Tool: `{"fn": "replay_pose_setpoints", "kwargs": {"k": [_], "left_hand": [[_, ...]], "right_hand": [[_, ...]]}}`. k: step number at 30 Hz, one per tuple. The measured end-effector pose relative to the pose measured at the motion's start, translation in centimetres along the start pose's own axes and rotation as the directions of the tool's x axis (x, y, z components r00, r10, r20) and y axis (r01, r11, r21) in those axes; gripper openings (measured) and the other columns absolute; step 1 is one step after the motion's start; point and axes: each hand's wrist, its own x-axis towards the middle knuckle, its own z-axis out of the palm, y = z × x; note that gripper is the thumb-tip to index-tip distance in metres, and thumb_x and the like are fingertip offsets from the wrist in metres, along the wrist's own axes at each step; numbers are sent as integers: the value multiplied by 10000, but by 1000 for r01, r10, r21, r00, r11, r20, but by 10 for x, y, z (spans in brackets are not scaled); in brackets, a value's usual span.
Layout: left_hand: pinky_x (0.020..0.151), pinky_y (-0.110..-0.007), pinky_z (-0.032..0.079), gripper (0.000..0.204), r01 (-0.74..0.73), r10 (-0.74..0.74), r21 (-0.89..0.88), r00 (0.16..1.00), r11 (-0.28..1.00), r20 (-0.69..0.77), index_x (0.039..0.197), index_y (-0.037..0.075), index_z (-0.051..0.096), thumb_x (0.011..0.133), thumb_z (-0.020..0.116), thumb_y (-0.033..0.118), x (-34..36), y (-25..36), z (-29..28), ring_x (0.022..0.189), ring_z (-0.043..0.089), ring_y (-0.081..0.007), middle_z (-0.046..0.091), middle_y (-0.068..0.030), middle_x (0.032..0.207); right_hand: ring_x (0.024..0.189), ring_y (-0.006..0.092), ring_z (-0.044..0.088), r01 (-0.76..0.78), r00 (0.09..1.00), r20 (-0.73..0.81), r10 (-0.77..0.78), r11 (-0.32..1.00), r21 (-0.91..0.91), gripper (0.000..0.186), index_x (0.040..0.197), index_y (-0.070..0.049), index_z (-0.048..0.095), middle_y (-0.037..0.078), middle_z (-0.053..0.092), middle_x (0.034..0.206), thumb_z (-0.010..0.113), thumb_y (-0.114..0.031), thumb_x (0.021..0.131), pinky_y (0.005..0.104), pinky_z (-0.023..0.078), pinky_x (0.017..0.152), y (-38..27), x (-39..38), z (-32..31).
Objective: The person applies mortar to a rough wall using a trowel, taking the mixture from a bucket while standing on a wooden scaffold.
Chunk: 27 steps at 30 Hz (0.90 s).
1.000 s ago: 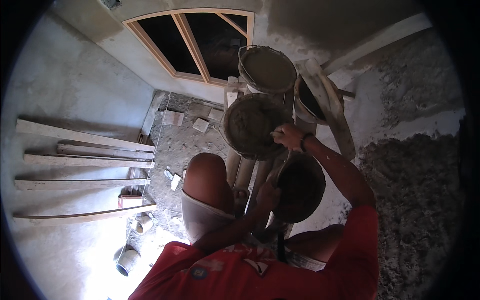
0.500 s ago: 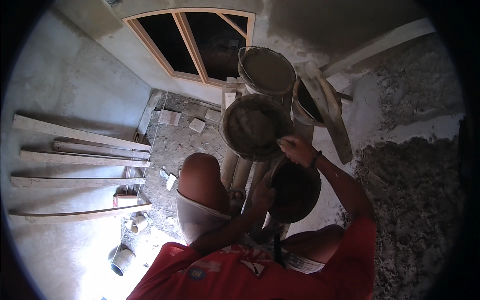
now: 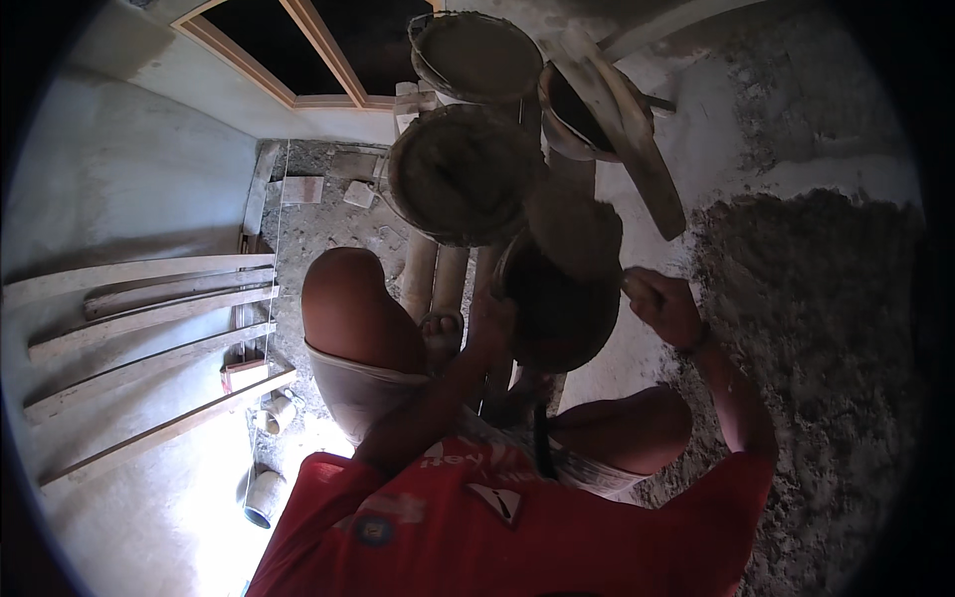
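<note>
My right hand is closed round the handle of a trowel. The trowel's broad blade, coated or loaded with grey mortar, hangs above the far rim of the near bucket. That bucket's inside is dark, and its contents cannot be made out. At its left side, my left hand is closed on the rim. Just beyond stands the middle bucket, holding wet mortar with a dark hollow in its surface.
Another bucket of mortar stands farther off. Beside it, long boards lie across a bucket. Wooden poles run beneath the buckets. Several planks lean at the left wall; rough mortar covers a surface at right.
My right hand has moved right and nearer, bringing the trowel from the middle bucket over the near one. The blade now shows. My view has shifted, while my left hand stays on the rim.
</note>
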Motion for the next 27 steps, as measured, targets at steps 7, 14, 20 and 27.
{"fn": "replay_pose_setpoints", "kwargs": {"k": [7,14,20,27], "left_hand": [[856,-456,481,443,-183,188,77,979,980,-73,1148,-27,551,767,584,197,20,-57,11,902,613,-405,637,-232,935],[838,-444,507,476,19,3,283,997,959,-75,1192,16,579,754,550,199,12,-5,1,995,641,-372,669,-223,1014],[904,-462,477,453,-115,181,333,968,936,-174,1168,13,569,760,586,208,8,-38,9,1040,606,-396,644,-241,1053],[941,-450,456,493,-186,218,252,971,950,-104,1220,-11,523,776,585,195,4,-34,14,1085,573,-397,611,-242,1107]], "right_hand": [[697,293,591,172,961,276,-15,813,-556,337,1126,-170,648,89,590,747,654,-110,794,415,505,607,2,-37,28],[825,344,622,133,991,27,-134,904,-407,371,1215,-112,586,152,633,904,611,-133,845,440,516,707,-34,25,-23],[868,401,636,-23,992,86,92,807,-590,300,1109,-68,590,201,653,952,571,-212,847,492,519,757,-62,142,0],[759,349,664,480,806,560,-189,763,-433,214,810,-15,627,201,643,765,542,-210,838,472,525,664,-15,204,76]]}}
